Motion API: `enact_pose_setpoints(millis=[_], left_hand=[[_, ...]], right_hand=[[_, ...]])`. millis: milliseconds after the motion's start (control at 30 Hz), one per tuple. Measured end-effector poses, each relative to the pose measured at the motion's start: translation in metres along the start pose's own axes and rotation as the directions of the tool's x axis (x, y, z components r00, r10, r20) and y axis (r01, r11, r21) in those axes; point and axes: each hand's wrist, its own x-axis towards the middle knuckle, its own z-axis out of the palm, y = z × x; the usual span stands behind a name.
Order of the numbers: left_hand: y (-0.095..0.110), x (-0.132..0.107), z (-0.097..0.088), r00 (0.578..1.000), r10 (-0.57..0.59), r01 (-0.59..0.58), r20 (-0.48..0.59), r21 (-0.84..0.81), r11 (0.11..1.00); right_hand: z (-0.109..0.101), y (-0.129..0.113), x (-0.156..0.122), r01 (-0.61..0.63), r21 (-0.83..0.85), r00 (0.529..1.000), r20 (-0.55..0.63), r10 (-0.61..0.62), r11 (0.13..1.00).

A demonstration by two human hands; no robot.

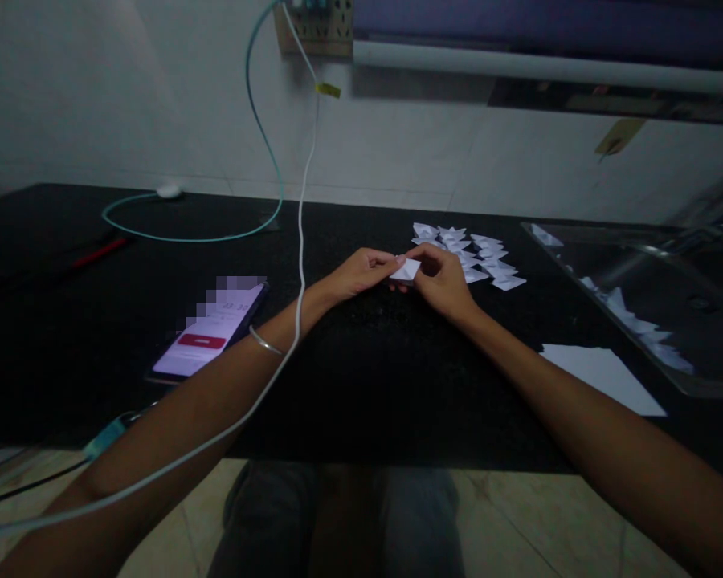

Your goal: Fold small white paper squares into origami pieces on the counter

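White paper piece (406, 270), pinched between left hand (361, 274) and right hand (443, 282) just beside the folded pile (471, 257), needs edges aligned before firm creasing.

Left wrist: I wore a thin silver bangle (266, 341).
Forearms: both were bare.
Hands: my left hand (361, 273) and right hand (443, 282) were ungloved.
Lap: a dark grey garment (265, 514) covered it.
Cable: a white cable (302, 241) lay across my left forearm.
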Motion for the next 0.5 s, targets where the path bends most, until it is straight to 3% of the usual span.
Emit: enact_pose_setpoints(millis=[200, 500], left_hand=[[-0.0017, 0.0020, 0.0009, 0.992, -0.030, 0.025, -0.121, -0.038, 0.999], [0.0007, -0.0011, 0.0034, 0.996, 0.033, -0.029, -0.082, 0.047, 0.998]], right_hand=[[-0.0046, 0.0041, 0.0066, -0.194, 0.254, 0.979, 0.116, 0.169, 0.948], [-0.0035, 0.0026, 0.0055, -0.194, 0.173, 0.979, -0.027, 0.201, 0.966]])
